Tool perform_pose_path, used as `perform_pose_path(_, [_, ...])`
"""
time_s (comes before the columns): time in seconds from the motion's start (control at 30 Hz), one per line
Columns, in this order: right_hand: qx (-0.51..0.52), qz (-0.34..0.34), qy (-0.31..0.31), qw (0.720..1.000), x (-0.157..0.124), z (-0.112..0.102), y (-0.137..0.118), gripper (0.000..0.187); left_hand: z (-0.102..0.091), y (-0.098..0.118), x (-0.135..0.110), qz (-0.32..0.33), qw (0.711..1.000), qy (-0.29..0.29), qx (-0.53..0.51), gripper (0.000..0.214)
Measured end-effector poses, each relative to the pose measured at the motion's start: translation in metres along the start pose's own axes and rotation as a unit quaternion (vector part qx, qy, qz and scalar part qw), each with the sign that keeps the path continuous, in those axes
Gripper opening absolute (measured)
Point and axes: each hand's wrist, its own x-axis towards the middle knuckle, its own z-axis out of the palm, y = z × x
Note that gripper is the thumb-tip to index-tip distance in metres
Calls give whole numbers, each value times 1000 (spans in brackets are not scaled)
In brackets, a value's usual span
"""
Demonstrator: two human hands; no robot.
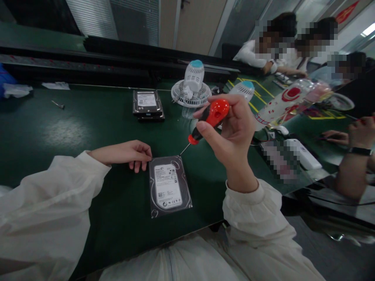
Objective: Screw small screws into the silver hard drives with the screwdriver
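Note:
A hard drive (169, 185) with a white label lies flat on the green table in front of me. My left hand (136, 155) is at its far left corner, fingers curled, the fingertips gripping the edge there. In my right hand (234, 128) is a screwdriver (209, 119) with a red and black handle, the fingers wrapped round it. Its thin shaft slants down to the left, and the tip meets the drive's far right corner. Whether a screw sits under the tip is too small to tell.
Beyond the drive are stacked hard drives (147, 103) and a white fan (193, 84) with a blue cap. A loose screw-like piece (58, 104) lies at far left. To the right are a red-patterned bottle (283, 102), a white box (303, 154) and a co-worker's arm (356, 164).

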Motion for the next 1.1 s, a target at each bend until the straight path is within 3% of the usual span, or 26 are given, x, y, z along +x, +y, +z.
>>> perform_pose_path(0.1, [-6, -20, 47, 999, 0, 1, 3, 38, -1, -2, 1, -1, 1000, -2, -2, 28])
perform_pose_path(0.27, [41, -16, -50, 998, -1, -3, 0, 44, -2, -3, 0, -2, 1000, 0, 1, 28])
perform_pose_path(0.37, [48, -10, -71, 996, -2, -2, -2, 48, -1, -2, 0, -6, 1000, 4, 3, 27])
perform_pose_path(0.6, [39, -39, 44, 998, 0, 7, 5, 41, -1, -3, 1, -1, 1000, 0, -2, 27])
perform_pose_path(0.77, [-16, -32, 21, 999, -4, 0, 8, 45, -1, -3, 1, 0, 1000, 1, 5, 30])
perform_pose_path(0.93, [0, -5, -16, 1000, -5, -2, 5, 49, -2, -3, 1, -4, 1000, 4, 9, 29])
perform_pose_path(1.1, [-19, -37, 48, 998, 0, 1, 2, 40, -2, -4, 1, -1, 1000, -2, 7, 27])
